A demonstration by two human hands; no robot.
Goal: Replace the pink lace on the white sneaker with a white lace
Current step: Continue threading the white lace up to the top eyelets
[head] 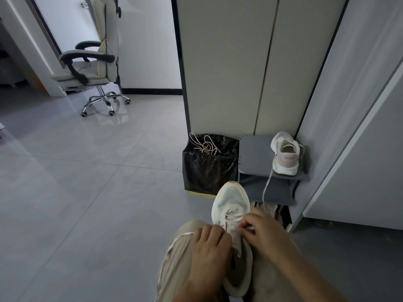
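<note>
Beyond the white sneaker (pixel 232 203) lies the pink lace (pixel 205 146). Our left hand (pixel 210 243) grips the sneaker and our right hand (pixel 265 229) pinches the white lace (pixel 233 214); the top eyelets seemingly remain.

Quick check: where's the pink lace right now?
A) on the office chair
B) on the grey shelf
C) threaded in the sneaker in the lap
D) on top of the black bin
D: the pink lace lies in a tangle on top of the black bin, while the sneaker in the lap carries a white lace.
</note>
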